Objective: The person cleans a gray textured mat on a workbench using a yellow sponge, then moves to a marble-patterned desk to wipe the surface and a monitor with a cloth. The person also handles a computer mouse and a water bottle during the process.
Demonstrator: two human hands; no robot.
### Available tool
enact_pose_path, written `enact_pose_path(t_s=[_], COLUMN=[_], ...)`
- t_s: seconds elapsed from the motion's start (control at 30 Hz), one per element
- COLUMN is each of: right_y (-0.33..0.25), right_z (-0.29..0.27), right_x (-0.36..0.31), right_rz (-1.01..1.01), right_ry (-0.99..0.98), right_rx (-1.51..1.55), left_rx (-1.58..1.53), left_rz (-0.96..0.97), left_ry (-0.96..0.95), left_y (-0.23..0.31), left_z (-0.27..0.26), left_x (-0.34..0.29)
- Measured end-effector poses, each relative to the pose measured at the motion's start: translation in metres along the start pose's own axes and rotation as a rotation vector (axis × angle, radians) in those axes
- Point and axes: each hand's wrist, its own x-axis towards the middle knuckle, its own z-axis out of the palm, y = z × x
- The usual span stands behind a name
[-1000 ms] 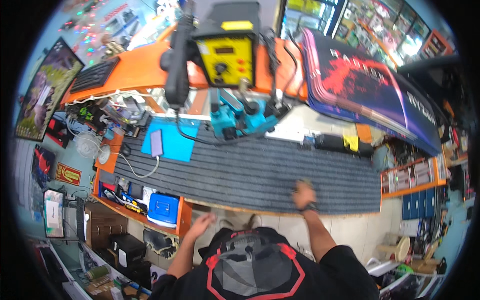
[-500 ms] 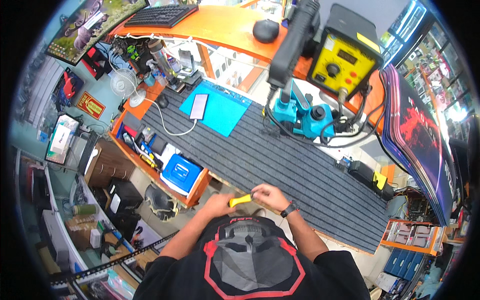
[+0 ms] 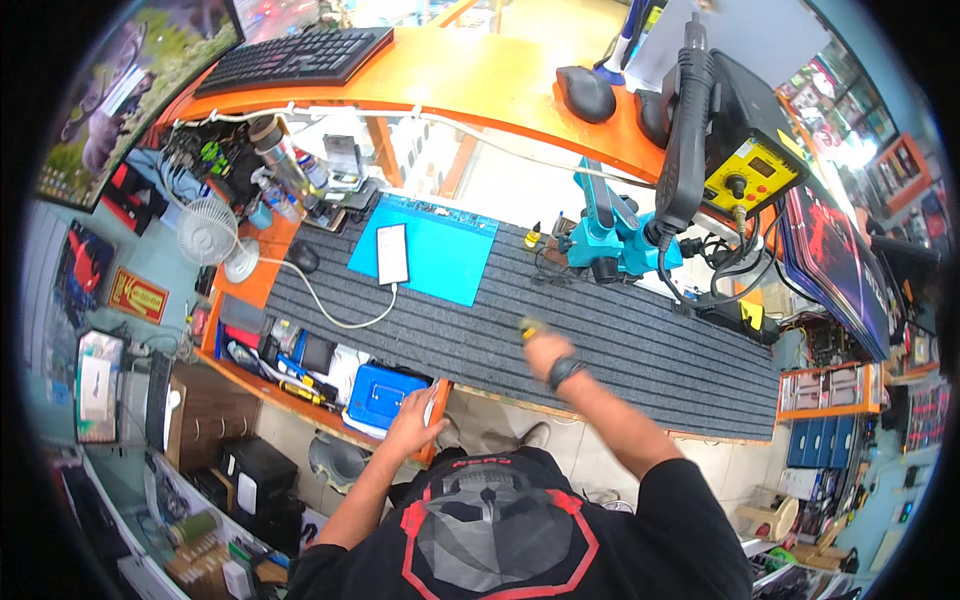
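Here, the left hand (image 3: 410, 426) partly hides a blue box (image 3: 378, 394).

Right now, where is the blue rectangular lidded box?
In the head view, left of centre, the box sits at the right end of the orange drawer, by the left hand.

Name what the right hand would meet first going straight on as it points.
Heading forward and left over the grey striped mat, the right hand would likely reach the blue mat first, near its lower right corner. The hand's height is hard to judge; it might pass above.
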Motion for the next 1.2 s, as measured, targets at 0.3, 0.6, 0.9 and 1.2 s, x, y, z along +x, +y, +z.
enact_pose_path(t_s=[0.3, 0.6, 0.9, 1.2], right_y=[-0.108, 0.029, 0.198, 0.129], right_z=[-0.015, 0.111, 0.119, -0.342], right_x=[-0.034, -0.078, -0.193, -0.24], right_rz=[-0.385, 0.243, 0.604, -0.534], right_ry=[0.029, 0.447, 0.358, 0.727], right_rx=[1.249, 1.148, 0.352, 0.993], left_rx=[-0.199, -0.055, -0.238, -0.329], left_rz=[-0.137, 0.08, -0.022, -0.068], left_ry=[-0.231, -0.189, -0.163, -0.236], left_y=[0.015, 0.025, 0.044, 0.057], left_z=[-0.024, 0.01, 0.03, 0.033], left_x=[0.038, 0.044, 0.026, 0.035])
